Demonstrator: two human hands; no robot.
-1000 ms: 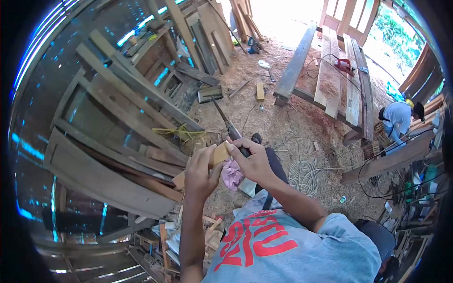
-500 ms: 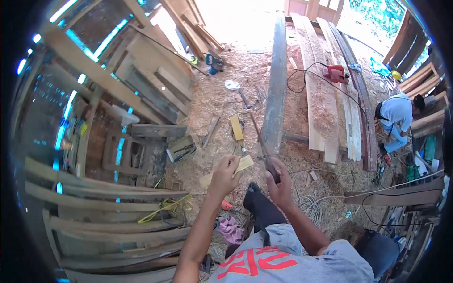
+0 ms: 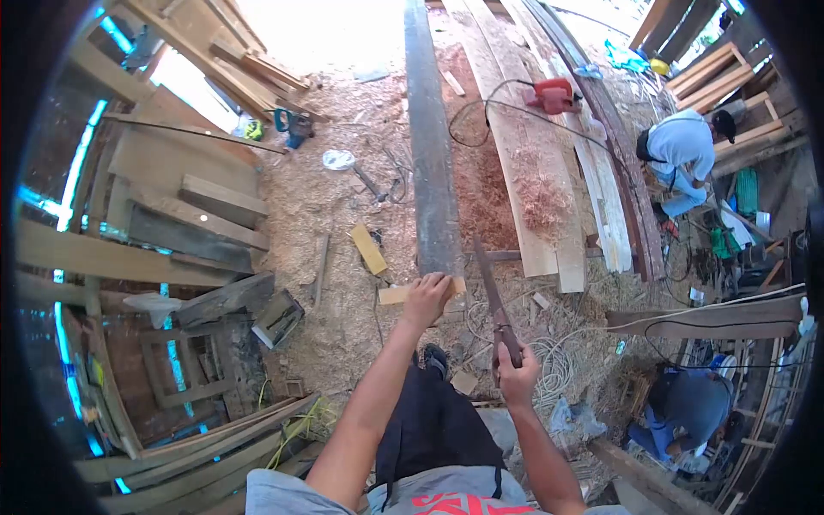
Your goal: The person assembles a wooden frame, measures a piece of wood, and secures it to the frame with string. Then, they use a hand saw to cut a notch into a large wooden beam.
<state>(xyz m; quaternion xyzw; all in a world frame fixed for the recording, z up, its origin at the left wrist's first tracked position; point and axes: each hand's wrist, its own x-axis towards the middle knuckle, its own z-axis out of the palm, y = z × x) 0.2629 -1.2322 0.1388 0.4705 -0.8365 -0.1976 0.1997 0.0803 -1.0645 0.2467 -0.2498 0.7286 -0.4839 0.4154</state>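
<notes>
My left hand [image 3: 427, 298] is closed over a short pale wood piece [image 3: 396, 295], which lies across the near end of a long dark plank [image 3: 433, 172]. To the right, my right hand [image 3: 518, 375] grips the dark handle of a handsaw [image 3: 491, 287], its narrow blade pointing forward and slightly left, apart from the wood piece. A yellow wood block [image 3: 368, 250] lies on the shavings ahead and left of my left hand.
Long pale boards [image 3: 524, 206] carry a red power tool [image 3: 554, 96]. A blue power tool [image 3: 294, 127] and a hammer [image 3: 369, 183] lie on the ground. One person [image 3: 681, 142] crouches at right; another [image 3: 693, 408] is lower right. Stacked timber [image 3: 206, 446] stands lower left.
The view has shifted right and downward, bringing a second person into sight. My left hand has moved the pale wood piece onto the dark plank's near end. The saw remains in my right hand.
</notes>
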